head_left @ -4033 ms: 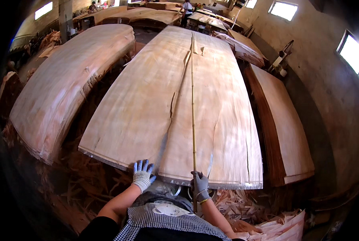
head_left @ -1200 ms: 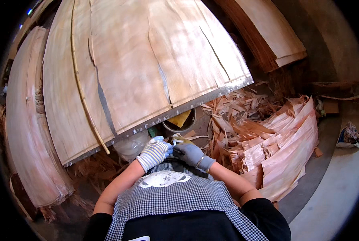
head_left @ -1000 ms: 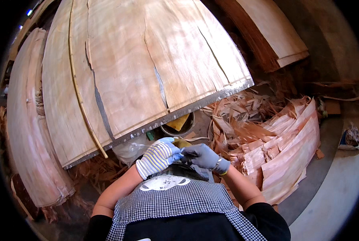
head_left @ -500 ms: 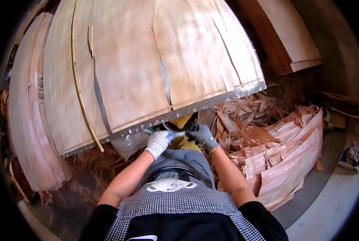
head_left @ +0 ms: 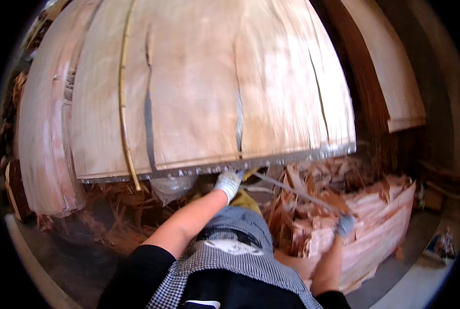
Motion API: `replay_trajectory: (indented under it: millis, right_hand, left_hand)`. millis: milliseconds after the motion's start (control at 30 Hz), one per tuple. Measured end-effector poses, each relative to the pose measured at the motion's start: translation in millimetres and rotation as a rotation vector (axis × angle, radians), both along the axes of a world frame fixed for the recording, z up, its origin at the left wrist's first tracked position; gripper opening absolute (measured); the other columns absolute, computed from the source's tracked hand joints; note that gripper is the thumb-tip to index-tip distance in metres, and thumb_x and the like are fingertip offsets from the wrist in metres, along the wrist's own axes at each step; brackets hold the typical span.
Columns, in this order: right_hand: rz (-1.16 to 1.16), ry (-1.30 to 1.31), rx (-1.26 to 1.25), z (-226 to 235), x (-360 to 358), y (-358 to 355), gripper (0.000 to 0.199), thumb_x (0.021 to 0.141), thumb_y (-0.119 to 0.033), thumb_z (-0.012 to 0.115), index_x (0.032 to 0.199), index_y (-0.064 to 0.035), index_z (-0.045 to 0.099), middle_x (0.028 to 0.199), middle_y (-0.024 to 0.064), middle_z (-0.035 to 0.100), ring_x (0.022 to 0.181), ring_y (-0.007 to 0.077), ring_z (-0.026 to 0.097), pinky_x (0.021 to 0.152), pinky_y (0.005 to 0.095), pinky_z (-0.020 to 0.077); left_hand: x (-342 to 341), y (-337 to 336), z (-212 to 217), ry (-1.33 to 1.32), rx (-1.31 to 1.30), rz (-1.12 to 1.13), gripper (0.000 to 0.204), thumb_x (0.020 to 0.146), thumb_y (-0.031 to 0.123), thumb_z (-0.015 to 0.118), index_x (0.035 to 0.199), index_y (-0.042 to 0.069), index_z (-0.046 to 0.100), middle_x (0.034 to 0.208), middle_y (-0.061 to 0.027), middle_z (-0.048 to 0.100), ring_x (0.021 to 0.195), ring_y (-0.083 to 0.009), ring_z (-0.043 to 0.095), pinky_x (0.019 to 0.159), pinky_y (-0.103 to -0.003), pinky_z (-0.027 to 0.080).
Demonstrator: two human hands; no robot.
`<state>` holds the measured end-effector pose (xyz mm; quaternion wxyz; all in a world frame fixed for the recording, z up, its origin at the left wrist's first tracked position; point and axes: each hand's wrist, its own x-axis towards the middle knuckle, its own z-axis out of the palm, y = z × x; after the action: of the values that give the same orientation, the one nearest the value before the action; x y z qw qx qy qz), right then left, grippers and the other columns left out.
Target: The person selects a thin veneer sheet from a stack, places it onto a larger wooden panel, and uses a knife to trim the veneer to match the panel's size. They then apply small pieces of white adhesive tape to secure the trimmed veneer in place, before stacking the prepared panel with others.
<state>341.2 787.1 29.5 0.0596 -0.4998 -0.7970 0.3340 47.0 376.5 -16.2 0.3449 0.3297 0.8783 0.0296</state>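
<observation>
My left hand (head_left: 228, 184), in a white striped glove, is closed at the near edge of a wood veneer stack (head_left: 199, 98). A small yellow curved piece (head_left: 250, 174) shows beside its fingers; what the hand grips is partly hidden. From there a long pale strip (head_left: 294, 189) runs taut, slanting down to the right. My right hand (head_left: 345, 225), gloved in grey and blurred by motion, is closed on the strip's far end, above the torn veneer pile. The stack has long cracks, and a thin yellow pole (head_left: 122, 98) lies along it.
A ragged pile of torn veneer (head_left: 364, 232) stands at the right. Another veneer stack (head_left: 382, 56) is at the far right, and a curved one (head_left: 47, 134) at the left. Clear plastic (head_left: 171, 188) hangs beneath the stack's edge. Scraps (head_left: 119, 213) litter the floor.
My right hand has swung away to the right, drawing the pale strip out. My left hand has stayed near the stack's edge. The whole view has shifted with my head.
</observation>
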Motion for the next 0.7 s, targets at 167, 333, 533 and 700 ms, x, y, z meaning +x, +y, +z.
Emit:
replay_trajectory:
  millis: [167, 333, 533, 700]
  right_hand:
    - [-0.303, -0.584, 0.469, 96, 76, 32, 0.028, 0.082, -0.023, 0.055, 0.084, 0.0043, 0.054, 0.072, 0.0112, 0.056, 0.063, 0.0236, 0.051, 0.057, 0.0386, 0.0428]
    - [0.597, -0.243, 0.053, -20, -30, -93, 0.023, 0.074, -0.026, 0.058, 0.071, -0.003, 0.062, 0.066, 0.0175, 0.06, 0.064, 0.0319, 0.06, 0.057, 0.0379, 0.0464]
    - [1.043, 0.08, -0.31, 65, -211, -305, 0.026, 0.067, -0.024, 0.069, 0.079, -0.003, 0.06, 0.069, 0.017, 0.059, 0.067, 0.0314, 0.059, 0.059, 0.0358, 0.0453]
    - [0.857, 0.199, -0.904, 98, -246, -364, 0.013, 0.074, -0.008, 0.067, 0.079, -0.0022, 0.057, 0.072, 0.0038, 0.058, 0.065, 0.0119, 0.055, 0.061, 0.0258, 0.0458]
  left_hand:
    - [2, 1, -8, -0.156, -0.094, 0.041, 0.056, 0.081, 0.012, 0.042, 0.135, 0.01, 0.026, 0.119, -0.0182, 0.051, 0.095, -0.0331, 0.057, 0.082, -0.043, 0.045]
    - [8, 0, 59, -0.011, 0.051, -0.102, 0.07, 0.074, 0.041, 0.057, 0.13, 0.006, 0.034, 0.136, -0.0114, 0.033, 0.119, -0.0308, 0.039, 0.098, -0.047, 0.028]
    - [43, -66, 101, -0.132, 0.581, 0.054, 0.066, 0.071, 0.028, 0.062, 0.127, 0.003, 0.037, 0.133, -0.0159, 0.034, 0.121, -0.0368, 0.032, 0.101, -0.044, 0.025]
    - [59, -138, 133, -0.182, 0.733, 0.703, 0.028, 0.077, 0.023, 0.059, 0.098, 0.005, 0.059, 0.088, -0.017, 0.061, 0.081, -0.0289, 0.058, 0.074, -0.036, 0.044]
